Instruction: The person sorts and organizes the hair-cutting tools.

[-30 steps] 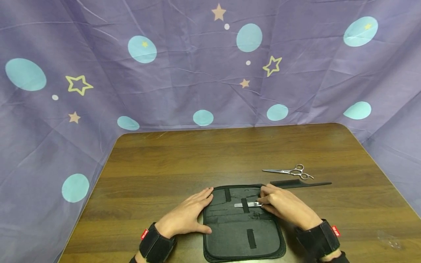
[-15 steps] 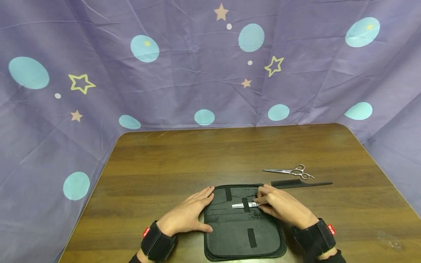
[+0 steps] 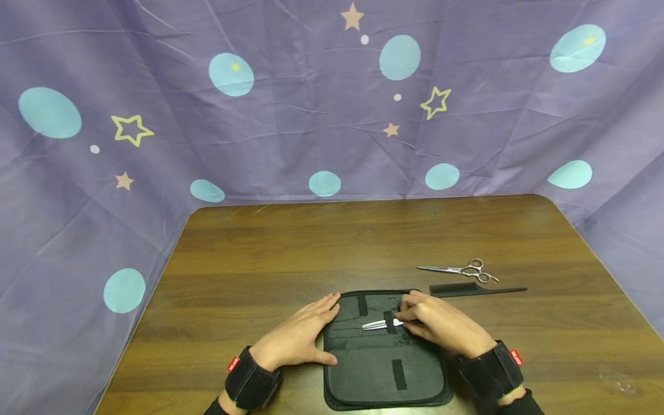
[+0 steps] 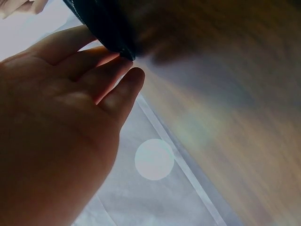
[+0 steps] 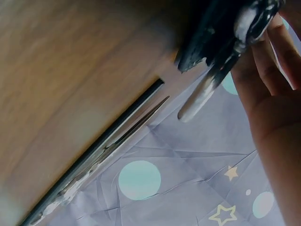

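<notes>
A black zip case (image 3: 373, 380) with elastic loops lies spread on the table. My left hand (image 3: 298, 337) rests along its left edge, fingers straight and thumb apart; in the left wrist view the fingertips touch the dark case edge (image 4: 110, 40). Silver thinning scissors (image 3: 370, 326) pass under a loop (image 3: 389, 320) on the case's upper half, blades pointing left. With its thumb and fingers my right hand (image 3: 441, 323) pinches their handle end, mostly hidden in the head view. In the right wrist view part of the scissors (image 5: 200, 94) juts past the fingers.
Beyond the right hand lie another pair of silver scissors (image 3: 459, 270) and a black tail comb (image 3: 477, 290), side by side on the wooden table (image 3: 290, 248). A small clear plastic piece (image 3: 617, 380) is near the right edge. A patterned purple cloth (image 3: 280, 115) hangs behind.
The right hand has moved left, and the thinning scissors' blades have slid farther left through the loop, now slightly tilted. The left hand stays at the case's edge.
</notes>
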`<action>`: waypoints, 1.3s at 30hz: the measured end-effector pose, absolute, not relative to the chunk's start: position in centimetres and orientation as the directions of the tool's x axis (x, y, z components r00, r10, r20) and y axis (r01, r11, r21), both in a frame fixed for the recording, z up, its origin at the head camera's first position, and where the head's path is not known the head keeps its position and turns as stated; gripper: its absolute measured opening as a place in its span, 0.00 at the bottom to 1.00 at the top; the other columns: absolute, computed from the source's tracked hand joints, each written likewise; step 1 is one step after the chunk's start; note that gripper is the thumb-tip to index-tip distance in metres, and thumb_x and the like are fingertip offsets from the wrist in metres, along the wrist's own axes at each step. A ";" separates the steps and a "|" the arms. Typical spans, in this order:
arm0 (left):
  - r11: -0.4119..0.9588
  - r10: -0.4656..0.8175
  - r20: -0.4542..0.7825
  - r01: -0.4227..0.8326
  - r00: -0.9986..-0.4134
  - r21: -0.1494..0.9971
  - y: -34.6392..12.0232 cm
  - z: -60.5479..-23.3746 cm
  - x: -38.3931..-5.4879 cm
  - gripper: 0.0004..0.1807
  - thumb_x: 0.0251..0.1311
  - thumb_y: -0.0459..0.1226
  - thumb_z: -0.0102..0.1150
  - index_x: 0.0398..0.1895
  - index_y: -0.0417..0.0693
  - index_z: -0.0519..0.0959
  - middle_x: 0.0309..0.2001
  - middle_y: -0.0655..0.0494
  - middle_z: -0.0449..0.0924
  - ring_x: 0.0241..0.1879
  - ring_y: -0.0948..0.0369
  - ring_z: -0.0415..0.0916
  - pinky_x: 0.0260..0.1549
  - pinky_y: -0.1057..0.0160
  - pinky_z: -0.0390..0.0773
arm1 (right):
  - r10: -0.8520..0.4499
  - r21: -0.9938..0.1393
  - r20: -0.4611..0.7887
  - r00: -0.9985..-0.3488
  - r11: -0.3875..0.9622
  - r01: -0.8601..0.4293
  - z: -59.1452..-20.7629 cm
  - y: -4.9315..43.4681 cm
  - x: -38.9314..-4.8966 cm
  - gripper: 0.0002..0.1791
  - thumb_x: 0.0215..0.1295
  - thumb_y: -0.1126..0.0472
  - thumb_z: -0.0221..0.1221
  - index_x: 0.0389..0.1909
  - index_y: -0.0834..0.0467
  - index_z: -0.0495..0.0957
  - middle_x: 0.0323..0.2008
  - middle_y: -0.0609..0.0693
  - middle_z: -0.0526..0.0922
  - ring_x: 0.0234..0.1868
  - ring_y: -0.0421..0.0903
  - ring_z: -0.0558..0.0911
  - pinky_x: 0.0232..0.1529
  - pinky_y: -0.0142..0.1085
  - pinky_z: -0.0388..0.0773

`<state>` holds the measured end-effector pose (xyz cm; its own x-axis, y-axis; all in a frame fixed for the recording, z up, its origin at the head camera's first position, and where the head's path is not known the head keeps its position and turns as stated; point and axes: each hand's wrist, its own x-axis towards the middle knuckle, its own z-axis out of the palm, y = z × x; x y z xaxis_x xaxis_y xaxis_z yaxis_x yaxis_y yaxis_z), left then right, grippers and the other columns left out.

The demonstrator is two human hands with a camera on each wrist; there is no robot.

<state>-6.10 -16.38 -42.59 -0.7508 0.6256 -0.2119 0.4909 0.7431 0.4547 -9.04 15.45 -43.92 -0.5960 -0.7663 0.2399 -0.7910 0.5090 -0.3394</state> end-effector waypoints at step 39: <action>0.729 0.637 -0.201 0.497 -0.744 0.470 -15.9 -42.8 -6.7 0.55 0.47 0.51 0.76 0.73 0.32 0.60 0.78 0.41 0.50 0.77 0.46 0.48 0.72 0.44 0.57 | -0.750 -0.260 0.051 -0.660 0.628 -0.733 -42.0 14.7 -10.7 0.11 0.50 0.55 0.75 0.25 0.54 0.82 0.30 0.42 0.79 0.34 0.39 0.75 0.35 0.34 0.77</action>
